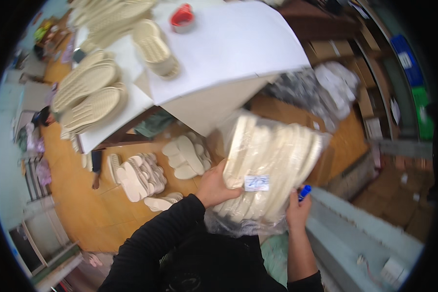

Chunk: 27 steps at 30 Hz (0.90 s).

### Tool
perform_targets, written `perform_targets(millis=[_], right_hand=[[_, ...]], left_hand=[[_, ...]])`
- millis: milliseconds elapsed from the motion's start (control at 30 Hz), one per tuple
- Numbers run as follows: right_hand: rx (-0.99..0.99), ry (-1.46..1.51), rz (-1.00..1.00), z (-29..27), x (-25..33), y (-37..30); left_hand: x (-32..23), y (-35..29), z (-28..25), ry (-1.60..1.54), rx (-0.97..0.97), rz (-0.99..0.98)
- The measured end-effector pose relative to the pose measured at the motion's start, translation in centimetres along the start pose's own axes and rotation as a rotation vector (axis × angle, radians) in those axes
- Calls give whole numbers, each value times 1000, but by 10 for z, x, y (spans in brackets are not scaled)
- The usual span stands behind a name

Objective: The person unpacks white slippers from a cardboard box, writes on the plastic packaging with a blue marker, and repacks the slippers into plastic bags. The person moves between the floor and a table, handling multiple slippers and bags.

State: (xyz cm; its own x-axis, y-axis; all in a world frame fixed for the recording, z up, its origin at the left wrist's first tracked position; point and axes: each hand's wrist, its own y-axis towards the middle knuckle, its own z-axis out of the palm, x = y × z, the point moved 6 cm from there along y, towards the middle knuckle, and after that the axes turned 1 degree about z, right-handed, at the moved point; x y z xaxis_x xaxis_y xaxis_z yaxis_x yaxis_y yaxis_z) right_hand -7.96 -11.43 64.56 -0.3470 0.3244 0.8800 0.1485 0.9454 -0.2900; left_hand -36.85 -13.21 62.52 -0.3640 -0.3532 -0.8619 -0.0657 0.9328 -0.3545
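A clear plastic bag of cream shoe soles [272, 155], several packed side by side, is held up in front of me. A small white label [256, 183] with blue marks is on its near face. My left hand [216, 186] grips the bag's left side, the thumb lying on the front beside the label. At the lower right of the bag, my right hand [298, 210] is closed on a blue marker [304, 192], which sticks up past the fingers. Whether the right hand also bears on the bag is hard to see.
Beyond the bag stands a white table [228, 41] with stacked cream soles [95, 97] and a red-and-white tape roll [182, 18]. More soles [141, 177] lie on the floor at left. Plastic bags [336, 87], a pale ledge [355, 233] and another person's foot [96, 181] are also visible.
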Motion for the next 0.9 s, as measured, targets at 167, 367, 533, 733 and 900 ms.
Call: perform_targets(millis=[167, 367, 533, 733, 900], right_hand=[[171, -594, 340, -20, -75, -61], [296, -657, 547, -39, -149, -38], [153, -746, 479, -85, -162, 61], [29, -739, 224, -71, -205, 184], [63, -428, 136, 3, -314, 232]], left_hand=[[83, -65, 100, -84, 394, -434], [133, -48, 183, -53, 629, -606], [126, 53, 271, -229, 551, -530], [155, 192, 321, -90, 443, -376], [243, 262, 278, 206, 163, -175]])
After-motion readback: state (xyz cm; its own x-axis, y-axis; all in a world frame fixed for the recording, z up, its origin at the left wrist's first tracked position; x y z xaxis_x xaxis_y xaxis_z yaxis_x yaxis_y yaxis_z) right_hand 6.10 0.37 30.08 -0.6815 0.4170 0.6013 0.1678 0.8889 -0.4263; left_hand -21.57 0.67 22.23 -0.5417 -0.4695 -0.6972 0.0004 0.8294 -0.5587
